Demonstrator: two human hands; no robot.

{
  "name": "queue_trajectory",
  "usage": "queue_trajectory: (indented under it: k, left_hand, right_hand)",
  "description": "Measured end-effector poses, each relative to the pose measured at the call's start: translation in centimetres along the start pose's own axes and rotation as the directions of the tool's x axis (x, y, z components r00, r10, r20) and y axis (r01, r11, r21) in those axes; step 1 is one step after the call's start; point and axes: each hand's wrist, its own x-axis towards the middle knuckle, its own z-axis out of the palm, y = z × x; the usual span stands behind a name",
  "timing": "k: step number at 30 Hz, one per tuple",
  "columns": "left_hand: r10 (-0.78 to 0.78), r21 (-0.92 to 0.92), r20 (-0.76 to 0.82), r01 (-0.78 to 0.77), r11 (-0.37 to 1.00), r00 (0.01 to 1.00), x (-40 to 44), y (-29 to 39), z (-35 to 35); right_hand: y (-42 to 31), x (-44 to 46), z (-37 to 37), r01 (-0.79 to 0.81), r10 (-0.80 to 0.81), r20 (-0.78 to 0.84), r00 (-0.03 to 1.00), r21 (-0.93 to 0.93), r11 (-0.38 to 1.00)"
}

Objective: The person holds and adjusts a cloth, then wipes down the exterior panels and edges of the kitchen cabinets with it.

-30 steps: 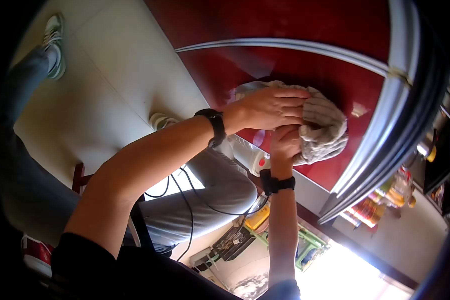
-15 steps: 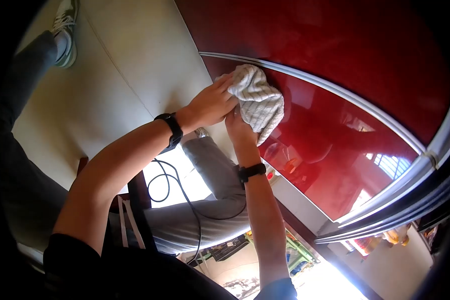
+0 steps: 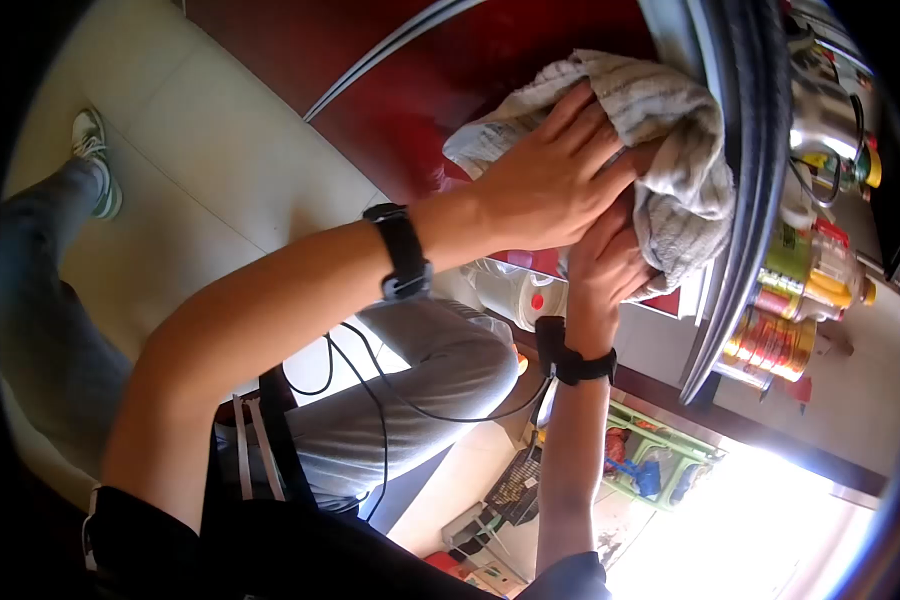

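A whitish striped cloth (image 3: pixel 682 150) lies bunched against a glossy red panel (image 3: pixel 410 110), close to its pale edge trim. My left hand (image 3: pixel 545 185) presses on the cloth from the left, fingers spread over its folds and gripping part of it. Just below, my right hand (image 3: pixel 610 262) holds the lower part of the same cloth, with its fingers bent and partly hidden in the folds. The two hands nearly touch. Both wrists wear black bands.
Dark ridged edging (image 3: pixel 760 150) runs beside the panel. Bottles and jars (image 3: pixel 775 340) stand beyond it, near a metal kettle (image 3: pixel 820 125). A clear plastic container (image 3: pixel 515 295) sits under my hands. A black cable (image 3: pixel 440 418) crosses my knee; a green rack (image 3: pixel 660 460) stands lower right.
My hands and the cloth have moved right, toward the panel's edge, and the cloth is spread wider. The view has shifted, bringing more bottles into sight.
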Motion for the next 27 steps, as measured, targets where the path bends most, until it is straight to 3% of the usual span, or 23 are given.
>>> queue_trajectory:
  k: [3,4,7,9,11,12,15,16,19,23,25,27]
  left_hand:
    - [0.026,0.106,0.096,-0.036,0.994,0.995,-0.4,1.4,0.8]
    - [0.035,0.042,0.06,-0.037,0.998,0.998,-1.1,1.5,1.3]
    - [0.097,-0.025,0.165,-0.094,0.995,0.982,-5.6,-0.3,4.0]
    - [0.063,0.046,0.306,-0.08,0.996,0.95,-8.6,-1.4,3.8]
    - [0.049,0.094,0.423,-0.098,0.991,0.905,-11.4,-2.9,3.6]
    - [0.062,0.144,0.366,-0.123,0.982,0.929,-12.2,-3.7,3.2]
    - [0.068,0.145,0.429,-0.143,0.979,0.901,-14.6,-5.7,2.9]
    - [0.033,0.101,0.46,-0.09,0.991,0.887,-15.3,-6.0,2.8]
    - [0.062,-0.01,0.426,-0.064,0.998,0.903,-16.3,-6.0,1.7]
    - [0.046,-0.167,0.466,0.038,0.985,0.883,-14.7,-4.1,4.1]
    - [0.129,-0.344,0.312,-0.014,0.939,0.941,-11.7,-2.4,4.8]
    - [0.116,-0.486,0.104,-0.052,0.873,0.988,-7.8,0.1,5.3]
  right_hand:
    - [0.9,-1.5,0.0,0.024,-0.023,-0.013,1.0,0.098,0.995]
    - [1.4,-2.9,1.4,0.038,-0.037,-0.006,0.999,0.035,0.999]
    - [0.4,-8.1,6.0,0.046,-0.041,0.05,0.998,-0.087,0.995]
    - [-2.7,-9.1,7.7,-0.037,0.036,0.015,0.999,0.082,0.996]
    - [-4.0,-11.7,10.1,-0.055,0.041,0.191,0.981,0.065,0.996]
    - [-4.8,-12.1,10.5,-0.029,-0.002,0.288,0.958,0.104,0.994]
    - [-7.8,-13.7,12.5,0.247,-0.048,0.482,0.875,-0.357,0.901]
    - [-8.2,-13.7,12.8,-0.079,0.105,0.491,0.865,-0.073,0.994]
    - [-8.9,-12.6,11.4,-0.206,0.084,0.47,0.879,0.215,0.955]
    - [-7.0,-12.5,8.2,-0.381,0.261,0.393,0.882,0.269,0.885]
    - [-4.3,-11.3,7.3,-0.579,0.467,0.349,0.812,0.385,0.719]
    - [-0.7,-10.1,5.2,-0.59,0.533,0.255,0.807,0.388,0.708]
